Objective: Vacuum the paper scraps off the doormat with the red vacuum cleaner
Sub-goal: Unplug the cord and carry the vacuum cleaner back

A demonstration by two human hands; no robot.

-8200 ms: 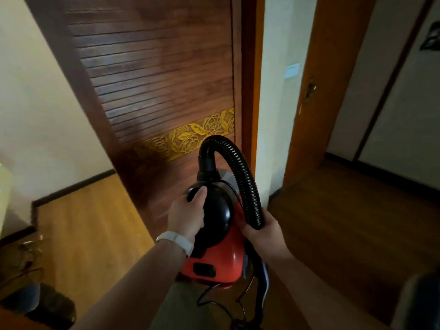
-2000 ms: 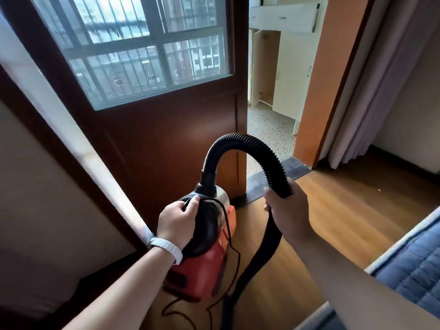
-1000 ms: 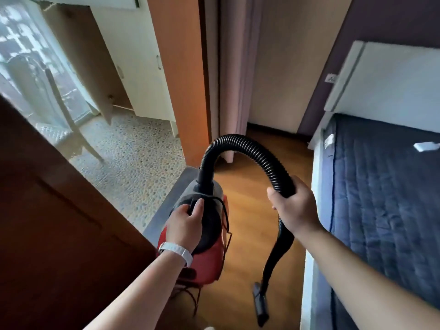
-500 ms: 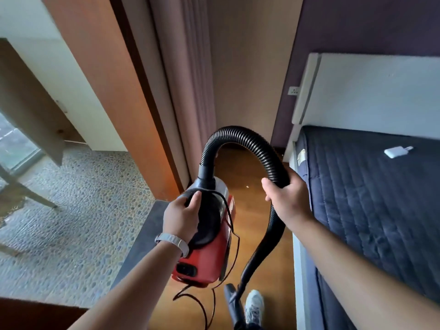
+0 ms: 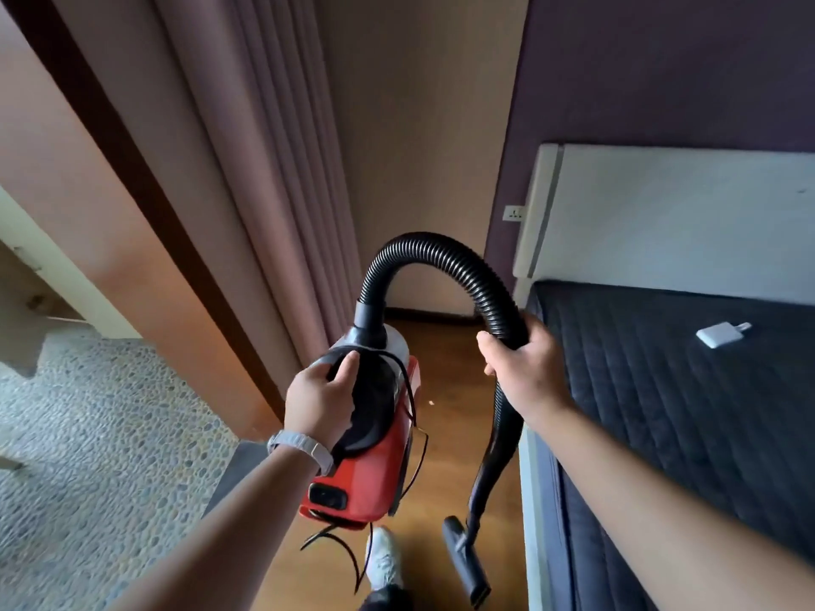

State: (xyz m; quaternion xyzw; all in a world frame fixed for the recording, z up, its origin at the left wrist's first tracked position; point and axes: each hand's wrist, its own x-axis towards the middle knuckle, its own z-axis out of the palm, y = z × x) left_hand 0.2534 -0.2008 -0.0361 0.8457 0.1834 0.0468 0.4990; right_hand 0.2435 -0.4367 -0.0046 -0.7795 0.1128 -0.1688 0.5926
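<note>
Red vacuum cleaner (image 5: 375,474) hung at the lower centre of the frame, carried above the wooden floor (image 5: 445,346). The left grip (image 5: 319,401) was curled round the black handle on top of its body, with the thumb laid along the handle, and a pale wristband (image 5: 302,447) sat on that wrist. A black ribbed hose (image 5: 441,249) rose from the front of the body, arched across the middle of the frame and came down on the right. There the right grip (image 5: 522,372) was closed tight round it, fingers wrapped. Below that grip the hose ran into a dark tube ending in a flat nozzle (image 5: 467,562) near the bottom edge, just beside the side of the bed (image 5: 683,412). Whether the nozzle touched the floor could not be told. A thin black cord (image 5: 412,403) looped loosely down the right side of the red body and dangled beneath it. A white shoe (image 5: 384,557) showed at the bottom centre, between the cord and the nozzle. A small white adapter (image 5: 721,335) lay on the dark quilted mattress at the right, under a white headboard (image 5: 661,213). A mauve curtain (image 5: 282,169) hung at the upper left, and a pebbled floor (image 5: 88,434) filled the lower left. A grey strip (image 5: 238,469) lay between it and the wood.
</note>
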